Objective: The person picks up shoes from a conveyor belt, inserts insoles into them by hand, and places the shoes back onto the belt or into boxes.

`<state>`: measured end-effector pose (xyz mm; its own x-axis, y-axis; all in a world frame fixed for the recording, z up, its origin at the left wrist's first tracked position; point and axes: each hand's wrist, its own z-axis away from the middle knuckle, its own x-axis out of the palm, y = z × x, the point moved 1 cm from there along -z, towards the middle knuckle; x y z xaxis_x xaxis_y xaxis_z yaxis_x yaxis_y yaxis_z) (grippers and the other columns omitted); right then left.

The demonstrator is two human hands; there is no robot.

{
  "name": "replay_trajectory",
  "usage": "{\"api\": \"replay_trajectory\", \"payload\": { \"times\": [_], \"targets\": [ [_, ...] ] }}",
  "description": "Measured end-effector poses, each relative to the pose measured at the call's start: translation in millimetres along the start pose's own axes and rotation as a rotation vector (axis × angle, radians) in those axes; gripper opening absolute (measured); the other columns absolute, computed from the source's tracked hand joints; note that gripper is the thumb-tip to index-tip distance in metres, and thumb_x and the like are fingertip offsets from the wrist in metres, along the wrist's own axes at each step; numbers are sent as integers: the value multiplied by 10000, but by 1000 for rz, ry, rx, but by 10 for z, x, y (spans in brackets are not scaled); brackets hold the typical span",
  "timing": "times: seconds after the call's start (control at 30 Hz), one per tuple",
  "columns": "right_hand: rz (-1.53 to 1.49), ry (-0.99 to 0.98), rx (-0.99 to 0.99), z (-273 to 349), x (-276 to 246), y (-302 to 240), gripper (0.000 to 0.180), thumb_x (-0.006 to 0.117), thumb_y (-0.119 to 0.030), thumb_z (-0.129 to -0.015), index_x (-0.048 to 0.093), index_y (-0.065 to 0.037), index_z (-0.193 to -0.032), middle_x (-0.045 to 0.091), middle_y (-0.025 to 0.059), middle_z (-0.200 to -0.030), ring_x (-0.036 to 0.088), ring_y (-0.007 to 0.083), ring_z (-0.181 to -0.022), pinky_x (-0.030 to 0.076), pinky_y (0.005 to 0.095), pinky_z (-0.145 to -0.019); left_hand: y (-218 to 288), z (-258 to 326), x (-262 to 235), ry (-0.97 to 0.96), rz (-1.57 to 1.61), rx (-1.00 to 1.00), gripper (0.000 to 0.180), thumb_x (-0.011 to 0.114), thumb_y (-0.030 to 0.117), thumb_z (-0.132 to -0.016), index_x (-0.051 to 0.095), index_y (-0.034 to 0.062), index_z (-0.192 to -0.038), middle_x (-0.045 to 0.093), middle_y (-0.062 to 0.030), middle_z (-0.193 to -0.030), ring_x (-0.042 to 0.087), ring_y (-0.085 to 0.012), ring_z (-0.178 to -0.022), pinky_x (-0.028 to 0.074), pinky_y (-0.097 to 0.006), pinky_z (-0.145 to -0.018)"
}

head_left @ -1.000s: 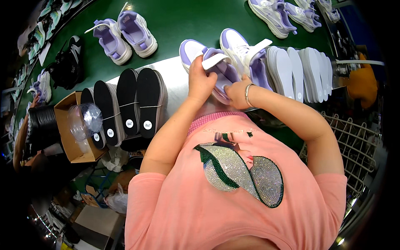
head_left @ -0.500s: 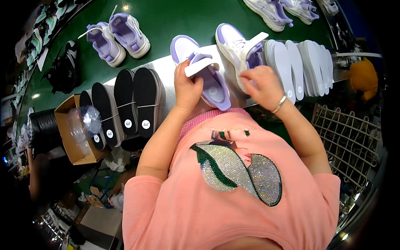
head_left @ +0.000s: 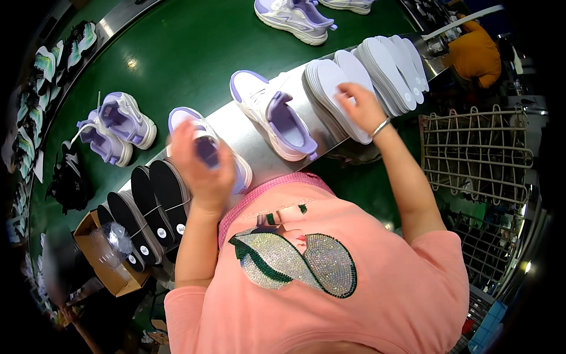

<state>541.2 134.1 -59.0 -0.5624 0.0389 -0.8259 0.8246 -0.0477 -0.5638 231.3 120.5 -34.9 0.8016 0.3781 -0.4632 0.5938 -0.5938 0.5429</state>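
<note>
Two white and lilac sneakers stand in front of me on the metal ledge, toes pointing away. Over the left sneaker (head_left: 240,171) hovers my left hand (head_left: 203,168), blurred, thumb and fingers apart with nothing visible in them; it hides much of that shoe. The right sneaker (head_left: 289,133) stands free of both hands, its lilac inside showing. My right hand (head_left: 361,107), wearing a bracelet at the wrist, is over the nearest stack of white insoles (head_left: 324,82). Its fingers are bent but apart, and I see nothing between them. Whether they touch an insole, I cannot tell.
More white insoles (head_left: 383,65) stand farther right, beside a wire rack (head_left: 471,153). Bundled black insoles (head_left: 127,221) and an open carton (head_left: 124,283) are at left. Beyond the metal ledge (head_left: 227,127), more sneakers (head_left: 127,121) sit on the green surface (head_left: 177,53).
The view has swung right. My left hand has let go of the white strap on the left sneaker. My right hand has moved from the right sneaker to the white insoles.
</note>
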Motion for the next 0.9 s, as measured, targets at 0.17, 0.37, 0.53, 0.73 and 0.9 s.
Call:
{"api": "replay_trajectory", "payload": {
  "times": [0.17, 0.37, 0.53, 0.73, 0.9],
  "targets": [
    [479, -36, 299, -209, -85, 976, 385, 618, -296, -698, 513, -29, -955, 553, 150, -957, 529, 302, -901, 425, 381, -770, 66, -24, 855, -474, 259, -330, 706, 645, 139, -675, 248, -26, -1235, 407, -231, -1144, 384, -376, -1064, 320, -382, -909],
    [471, -96, 470, -210, -51, 908, 458, 662, -323, -653, 472, -46, -964, 551, 154, -976, 534, 301, -906, 431, 386, -758, -126, -73, 1093, -598, 80, -518, 341, 571, 129, -694, 436, 2, -980, 547, -203, -850, 523, -355, -803, 413, -416, -694],
    [353, -79, 435, -230, -117, 1032, 447, 667, -313, -649, 463, -33, -932, 564, 165, -902, 542, 314, -848, 431, 379, -715, -120, -90, 1065, -574, 95, -512, 333, 570, 150, -701, 447, -3, -970, 562, -197, -783, 541, -362, -732, 424, -416, -657],
    [14, 133, 335, -154, -562, 732, 286, 640, -265, -691, 529, -14, -771, 549, 105, -690, 543, 193, -663, 439, 296, -607, -156, -32, 1206, -399, 193, -260, 304, 562, 200, -732, 475, 6, -950, 570, -205, -793, 547, -369, -731, 431, -421, -645],
    [-820, -566, 523, 193, -573, -367, 205, 555, -210, -761, 566, -7, -737, 528, 45, -592, 514, 115, -459, 421, 242, -425, -187, -101, 1275, -444, 179, -629, 254, 551, 201, -721, 480, 4, -866, 570, -218, -731, 549, -393, -698, 433, -441, -632]
  ]
}}
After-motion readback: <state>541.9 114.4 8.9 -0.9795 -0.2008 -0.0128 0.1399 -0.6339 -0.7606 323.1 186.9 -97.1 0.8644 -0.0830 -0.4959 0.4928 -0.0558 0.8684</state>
